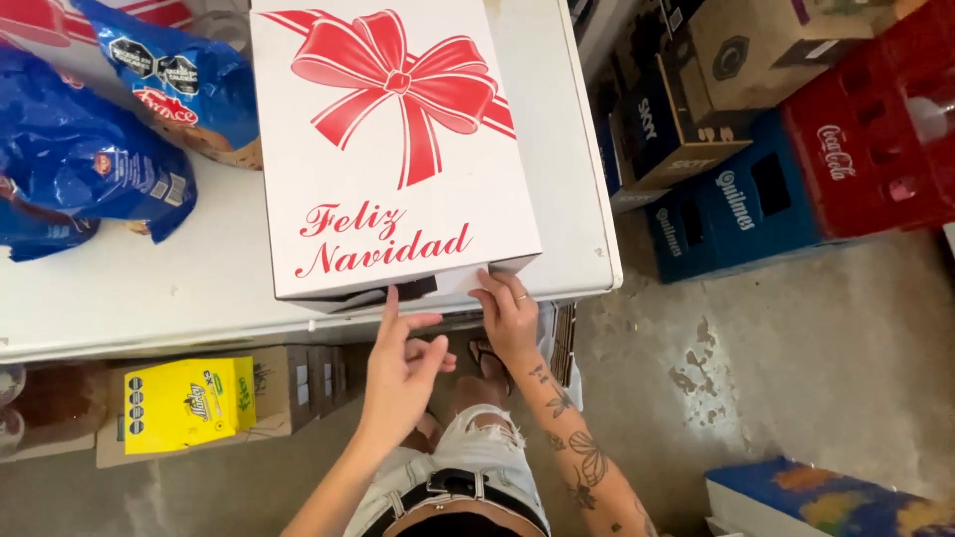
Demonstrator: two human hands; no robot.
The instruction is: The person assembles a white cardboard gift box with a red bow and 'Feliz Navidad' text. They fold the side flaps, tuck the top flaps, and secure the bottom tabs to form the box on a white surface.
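Observation:
A white cardboard box [398,229] printed with a red ribbon bow and red script lies flat on a white table [149,298], its near end at the table's front edge. My left hand [398,373] reaches up to that near end, index finger touching the flap by a dark gap. My right hand [507,318], with a ring on one finger and a tattooed forearm, presses its fingertips on the box's near right corner. Neither hand grips anything.
Blue snack bags [90,169] lie on the table's left part. Under the table sit a yellow package [184,403] and brown cartons. Blue and red bottle crates [796,179] stand on the concrete floor at right; a blue and white box [816,502] sits bottom right.

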